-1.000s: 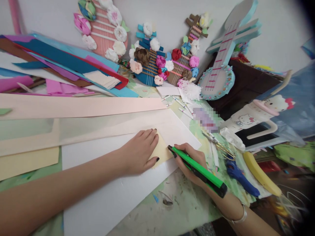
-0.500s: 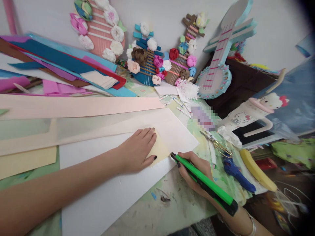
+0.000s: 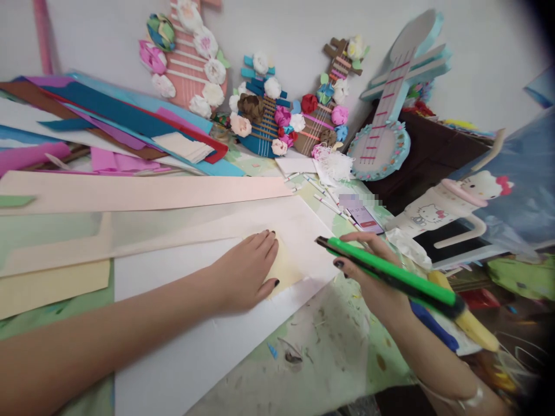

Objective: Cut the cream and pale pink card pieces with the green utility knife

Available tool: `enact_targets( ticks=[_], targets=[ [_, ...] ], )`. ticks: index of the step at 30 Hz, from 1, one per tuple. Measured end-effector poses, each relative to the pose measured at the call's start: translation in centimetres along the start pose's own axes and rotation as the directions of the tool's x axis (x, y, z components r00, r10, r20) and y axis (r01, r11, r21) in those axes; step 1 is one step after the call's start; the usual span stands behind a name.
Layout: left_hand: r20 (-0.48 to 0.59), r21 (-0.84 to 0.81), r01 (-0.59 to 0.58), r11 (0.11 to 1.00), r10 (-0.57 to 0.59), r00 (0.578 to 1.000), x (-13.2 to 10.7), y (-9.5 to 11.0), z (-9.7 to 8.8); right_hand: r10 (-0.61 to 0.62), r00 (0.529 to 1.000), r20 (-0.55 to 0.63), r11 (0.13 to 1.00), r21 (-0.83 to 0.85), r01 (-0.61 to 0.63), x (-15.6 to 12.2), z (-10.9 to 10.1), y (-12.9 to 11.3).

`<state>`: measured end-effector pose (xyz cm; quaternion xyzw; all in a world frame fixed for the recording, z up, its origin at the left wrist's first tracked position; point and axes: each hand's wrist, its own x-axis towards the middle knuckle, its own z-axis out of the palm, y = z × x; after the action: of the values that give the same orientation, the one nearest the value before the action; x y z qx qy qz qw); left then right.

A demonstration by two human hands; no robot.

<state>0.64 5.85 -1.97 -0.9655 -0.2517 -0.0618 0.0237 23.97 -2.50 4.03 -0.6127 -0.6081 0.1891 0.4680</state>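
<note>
My left hand (image 3: 245, 271) lies flat, fingers stretched out, pressing on a small pale yellow piece of paper (image 3: 287, 267). Beneath that is a large white sheet (image 3: 173, 358), and a translucent whitish sheet (image 3: 143, 228) partly overlaps it. Above the sheet's right corner, my right hand (image 3: 373, 266) grips a green utility knife (image 3: 390, 274) with a black tip. The knife's tip points left, apart from the yellow paper. It cannot be made out whether any blade sticks out.
Coloured paper (image 3: 130, 115) is piled at the back left, by a pink strip (image 3: 173, 192). Decorated paper instruments (image 3: 264, 124) lean on the wall. To the right are a phone (image 3: 364, 216), a cat-faced tumbler (image 3: 442, 208), a blue-handled tool (image 3: 436, 326) and a yellow banana-shaped object (image 3: 479, 329).
My right hand has lifted the utility knife up and to the right, off the yellow paper's corner. My left hand stays in place on the paper. The view has shifted slightly.
</note>
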Motion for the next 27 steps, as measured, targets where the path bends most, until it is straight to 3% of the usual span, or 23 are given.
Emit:
enact_targets(
  ticks=[2,5,7,10,13,16,27],
  targets=[
    [0.003,0.007,0.022,1.0,-0.022,1.0,0.0,0.4,0.1,0.07,0.995,0.072,0.981,0.178,-0.082,2.5,0.6,0.5],
    [0.024,0.015,0.04,0.999,-0.04,0.999,0.0,0.8,0.1,0.15,0.937,0.316,0.869,0.409,-0.277,6.1,2.7,1.1],
    [0.037,0.02,0.037,0.999,-0.038,0.999,0.0,0.9,0.1,0.19,0.883,0.429,0.778,0.483,-0.402,7.8,4.7,1.3],
    [0.037,0.02,0.031,0.999,-0.032,0.999,0.0,0.9,0.1,0.226,0.844,0.487,0.702,0.519,-0.488,9.4,7.8,1.4],
    [0.024,0.006,0.035,0.999,-0.035,0.999,-0.1,0.9,0.2,0.196,0.829,0.524,0.695,0.522,-0.494,9.9,10.3,1.7],
    [0.005,-0.013,0.049,0.999,-0.049,0.999,-0.1,0.8,0.3,0.169,0.833,0.526,0.699,0.532,-0.478,9.8,11.4,2.2],
    [0.015,-0.079,0.041,0.996,-0.04,0.999,-0.1,0.8,0.1,0.164,0.852,0.498,0.739,0.51,-0.44,9.5,11.6,2.3]
  ],
)
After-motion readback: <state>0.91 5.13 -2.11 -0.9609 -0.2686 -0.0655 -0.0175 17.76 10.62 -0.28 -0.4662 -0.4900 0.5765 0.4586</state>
